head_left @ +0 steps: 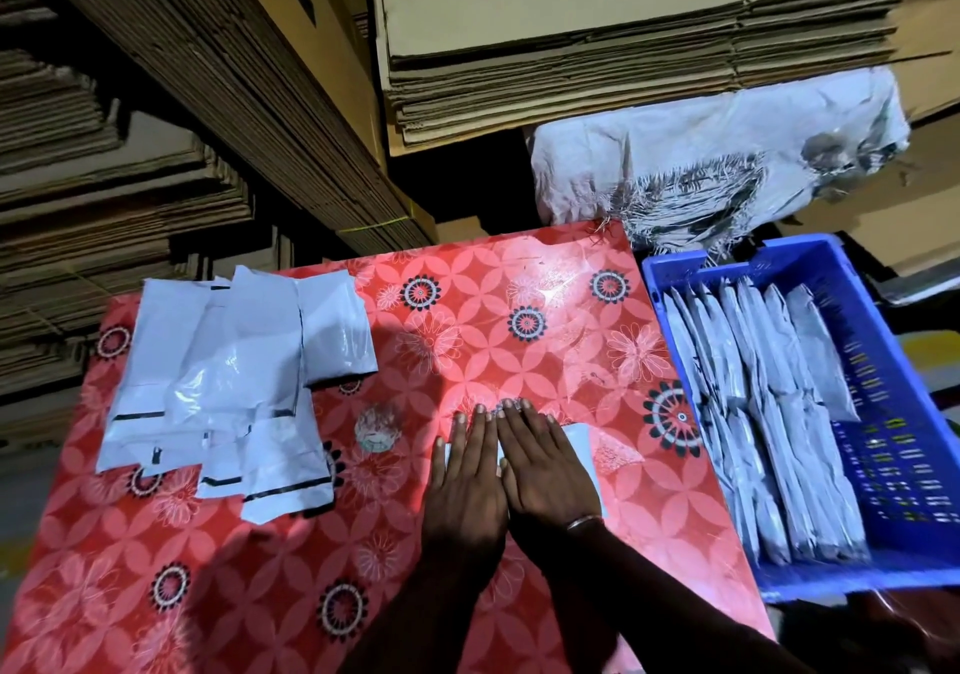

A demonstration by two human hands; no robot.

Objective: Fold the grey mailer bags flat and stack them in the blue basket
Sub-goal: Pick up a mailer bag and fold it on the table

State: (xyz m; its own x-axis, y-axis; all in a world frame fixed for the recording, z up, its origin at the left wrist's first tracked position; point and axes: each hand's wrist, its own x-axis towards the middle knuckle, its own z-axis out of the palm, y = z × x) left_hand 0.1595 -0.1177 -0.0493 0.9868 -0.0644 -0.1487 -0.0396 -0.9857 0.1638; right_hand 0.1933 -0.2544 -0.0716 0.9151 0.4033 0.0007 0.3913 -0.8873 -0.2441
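My left hand and my right hand lie side by side with straight fingers, pressing flat on one folded grey mailer bag. Only its right edge and a sliver between the hands show. A loose pile of unfolded grey mailer bags lies at the table's left. The blue basket stands at the table's right edge. It holds several folded grey bags packed in rows on their edges.
The table wears a red flowered cloth. Stacks of flat cardboard rise behind and to the left. A white woven sack sits behind the basket. A small clear tape roll lies left of my hands.
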